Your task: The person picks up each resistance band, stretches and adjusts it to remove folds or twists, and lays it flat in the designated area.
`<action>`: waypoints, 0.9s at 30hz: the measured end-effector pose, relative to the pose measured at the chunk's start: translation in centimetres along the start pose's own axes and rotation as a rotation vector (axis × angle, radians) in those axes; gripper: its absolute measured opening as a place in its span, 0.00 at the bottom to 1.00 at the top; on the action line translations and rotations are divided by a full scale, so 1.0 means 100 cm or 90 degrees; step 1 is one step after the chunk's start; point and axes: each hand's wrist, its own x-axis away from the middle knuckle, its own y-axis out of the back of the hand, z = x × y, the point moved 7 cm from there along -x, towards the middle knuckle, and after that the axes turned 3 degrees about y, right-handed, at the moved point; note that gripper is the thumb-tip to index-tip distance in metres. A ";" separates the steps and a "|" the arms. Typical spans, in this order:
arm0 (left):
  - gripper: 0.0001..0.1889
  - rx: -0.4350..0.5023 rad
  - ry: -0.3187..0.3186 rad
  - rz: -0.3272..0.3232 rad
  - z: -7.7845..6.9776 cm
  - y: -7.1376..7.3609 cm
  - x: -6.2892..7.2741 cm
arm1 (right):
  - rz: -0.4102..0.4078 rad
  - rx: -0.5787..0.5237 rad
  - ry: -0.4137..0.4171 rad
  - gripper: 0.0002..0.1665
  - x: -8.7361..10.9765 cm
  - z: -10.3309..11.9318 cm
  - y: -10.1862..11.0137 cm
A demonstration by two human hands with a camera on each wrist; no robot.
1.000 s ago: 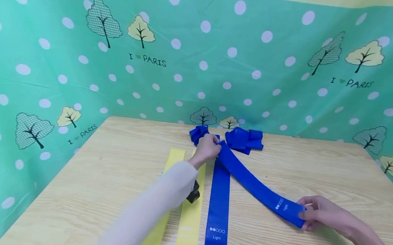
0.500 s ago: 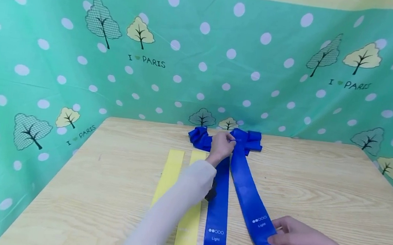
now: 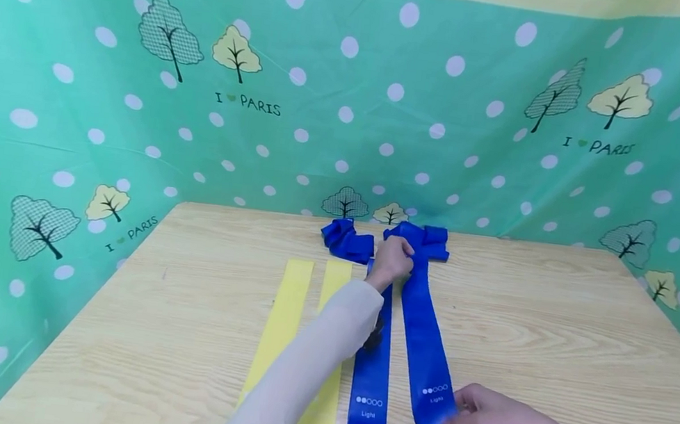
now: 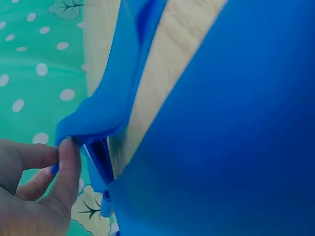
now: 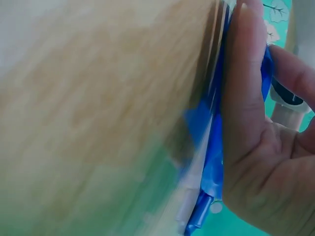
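Observation:
A blue resistance band (image 3: pixel 425 334) marked "Light" stretches lengthwise over the table between both hands. My left hand (image 3: pixel 393 261) pinches its far end; in the left wrist view, the thumb and fingers (image 4: pixel 68 172) grip a blue edge. At the near end, my right hand (image 3: pixel 495 422) holds the band between thumb and fingers, close to the printed label. Just left of it lies a second flat blue band (image 3: pixel 371 376), also marked "Light", partly hidden at its far end by the left hand. The right wrist view is blurred, with blue band (image 5: pixel 266 73) showing between thumb and fingers.
Two yellow bands (image 3: pixel 288 297) lie flat on the left, partly under the left sleeve. At the table's back edge are a crumpled blue bundle (image 3: pixel 346 239) and another blue bundle (image 3: pixel 435 242). A green printed cloth (image 3: pixel 299 130) hangs behind the wooden table (image 3: pixel 554 320).
The near end of the held band has swung left and toward me with the right hand, so it lies nearly beside the flat blue one. The left hand has shifted right.

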 end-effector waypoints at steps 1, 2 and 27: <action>0.10 -0.001 0.005 0.007 0.002 -0.001 0.000 | 0.002 -0.001 -0.001 0.13 0.000 0.000 0.000; 0.11 -0.004 0.009 0.013 0.003 -0.001 0.000 | 0.004 0.000 0.002 0.12 0.000 0.000 0.000; 0.11 -0.076 -0.005 0.091 0.021 0.007 0.006 | 0.042 0.115 -0.004 0.08 -0.004 0.002 -0.010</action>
